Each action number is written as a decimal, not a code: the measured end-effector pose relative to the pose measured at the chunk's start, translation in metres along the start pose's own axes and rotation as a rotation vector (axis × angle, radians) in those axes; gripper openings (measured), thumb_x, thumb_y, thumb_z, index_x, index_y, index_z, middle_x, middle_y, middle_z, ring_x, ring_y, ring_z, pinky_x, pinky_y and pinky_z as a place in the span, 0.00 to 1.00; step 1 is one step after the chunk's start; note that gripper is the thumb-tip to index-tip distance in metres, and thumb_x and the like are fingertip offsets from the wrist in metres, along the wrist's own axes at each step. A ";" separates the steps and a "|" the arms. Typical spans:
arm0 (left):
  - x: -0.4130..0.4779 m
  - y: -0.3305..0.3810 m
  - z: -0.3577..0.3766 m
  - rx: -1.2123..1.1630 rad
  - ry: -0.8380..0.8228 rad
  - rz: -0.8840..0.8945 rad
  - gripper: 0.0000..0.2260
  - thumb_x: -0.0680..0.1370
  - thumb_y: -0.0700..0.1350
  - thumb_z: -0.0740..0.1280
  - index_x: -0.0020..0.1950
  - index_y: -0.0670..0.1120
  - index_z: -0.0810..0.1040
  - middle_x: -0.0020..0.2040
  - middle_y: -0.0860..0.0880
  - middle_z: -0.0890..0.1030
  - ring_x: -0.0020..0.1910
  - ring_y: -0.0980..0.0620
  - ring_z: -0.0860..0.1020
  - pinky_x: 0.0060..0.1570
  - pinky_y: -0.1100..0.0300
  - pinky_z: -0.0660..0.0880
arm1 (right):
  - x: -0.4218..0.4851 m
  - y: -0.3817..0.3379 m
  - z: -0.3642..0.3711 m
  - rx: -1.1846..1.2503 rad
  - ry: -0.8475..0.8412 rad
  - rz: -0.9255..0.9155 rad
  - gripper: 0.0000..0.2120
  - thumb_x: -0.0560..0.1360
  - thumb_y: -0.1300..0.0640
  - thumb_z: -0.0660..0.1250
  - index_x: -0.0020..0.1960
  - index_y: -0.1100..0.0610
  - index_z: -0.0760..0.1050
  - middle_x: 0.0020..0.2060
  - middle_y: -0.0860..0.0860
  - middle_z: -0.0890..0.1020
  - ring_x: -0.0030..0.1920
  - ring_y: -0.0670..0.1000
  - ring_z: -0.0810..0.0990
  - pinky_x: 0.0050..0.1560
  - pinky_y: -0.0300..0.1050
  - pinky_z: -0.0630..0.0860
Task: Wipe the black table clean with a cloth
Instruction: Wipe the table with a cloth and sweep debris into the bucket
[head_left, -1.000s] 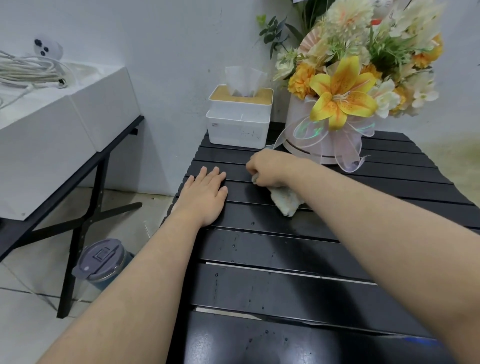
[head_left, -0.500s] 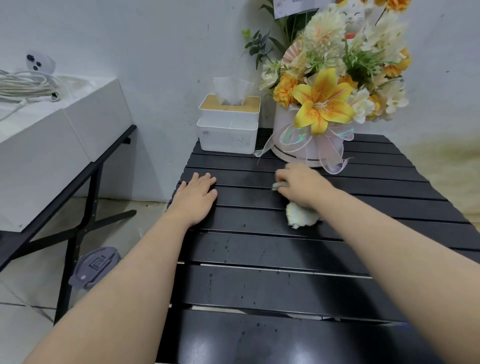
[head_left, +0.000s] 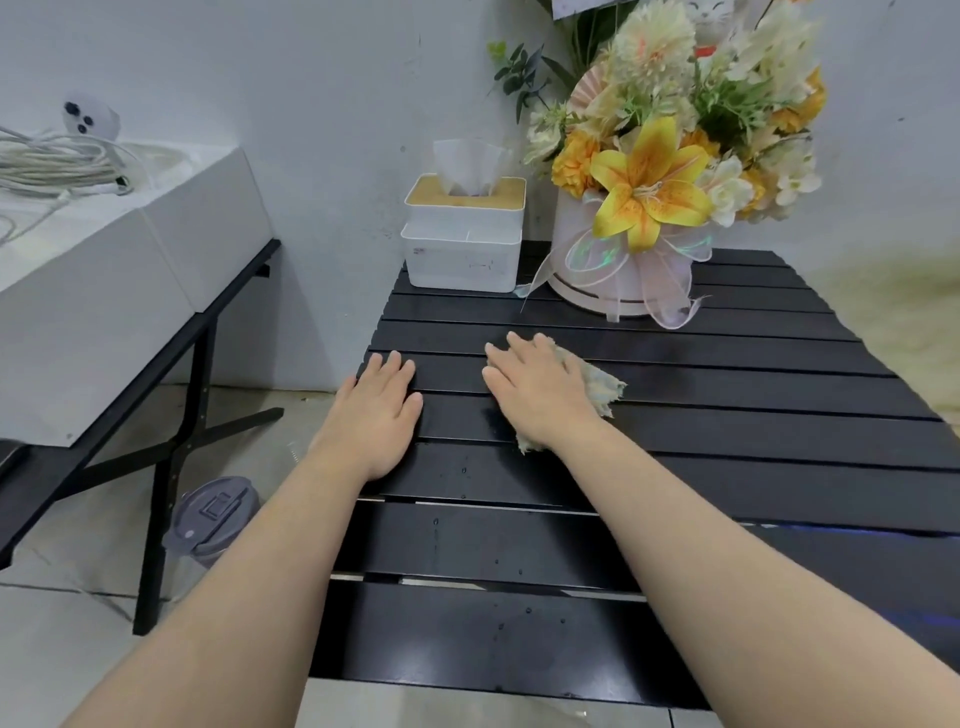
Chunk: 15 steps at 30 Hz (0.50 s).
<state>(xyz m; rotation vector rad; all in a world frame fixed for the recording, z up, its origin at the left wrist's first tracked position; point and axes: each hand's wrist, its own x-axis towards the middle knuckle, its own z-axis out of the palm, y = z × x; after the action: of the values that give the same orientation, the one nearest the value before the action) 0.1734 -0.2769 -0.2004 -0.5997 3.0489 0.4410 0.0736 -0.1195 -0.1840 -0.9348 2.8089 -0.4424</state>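
1. The right hand (head_left: 537, 395) presses the cloth (head_left: 597, 387) flat on the black table (head_left: 727, 431) in front of the tissue box (head_left: 462, 254), fingers straight and slightly spread
2. The left hand (head_left: 376, 410) lies flat nearer than that box, fingers together
3. The box's small print is too blurred to read

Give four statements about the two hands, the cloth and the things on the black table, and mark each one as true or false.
1. The right hand presses flat on the cloth. True.
2. The tissue box stands to the left of the flower arrangement. True.
3. The left hand grips the tissue box. False: it rests flat on the black table, apart from the box.
4. The cloth hangs over the table's edge. False: it lies on the slats, under the right hand.
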 end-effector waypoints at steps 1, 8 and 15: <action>0.000 0.000 0.001 0.006 -0.001 -0.001 0.23 0.82 0.50 0.47 0.77 0.48 0.50 0.78 0.50 0.47 0.77 0.52 0.44 0.75 0.53 0.42 | 0.007 -0.009 0.003 -0.003 -0.004 -0.036 0.22 0.81 0.49 0.47 0.75 0.47 0.56 0.78 0.49 0.53 0.77 0.55 0.46 0.75 0.57 0.46; 0.000 0.000 -0.002 0.002 -0.015 0.005 0.23 0.82 0.50 0.47 0.77 0.48 0.50 0.78 0.51 0.47 0.77 0.52 0.44 0.75 0.54 0.43 | 0.010 0.018 0.003 -0.093 0.037 -0.065 0.21 0.80 0.47 0.51 0.72 0.48 0.62 0.76 0.50 0.59 0.74 0.55 0.55 0.72 0.56 0.53; 0.002 0.001 0.000 0.033 -0.005 0.007 0.23 0.82 0.49 0.46 0.77 0.48 0.50 0.78 0.50 0.48 0.77 0.51 0.45 0.75 0.52 0.45 | -0.080 0.197 -0.062 -0.093 0.159 0.617 0.23 0.80 0.46 0.47 0.75 0.45 0.56 0.77 0.52 0.55 0.76 0.59 0.54 0.74 0.61 0.50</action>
<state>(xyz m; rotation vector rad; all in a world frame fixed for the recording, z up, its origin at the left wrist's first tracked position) 0.1714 -0.2769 -0.1999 -0.5864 3.0478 0.3913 0.0121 0.0935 -0.1851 -0.0104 3.0709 -0.3046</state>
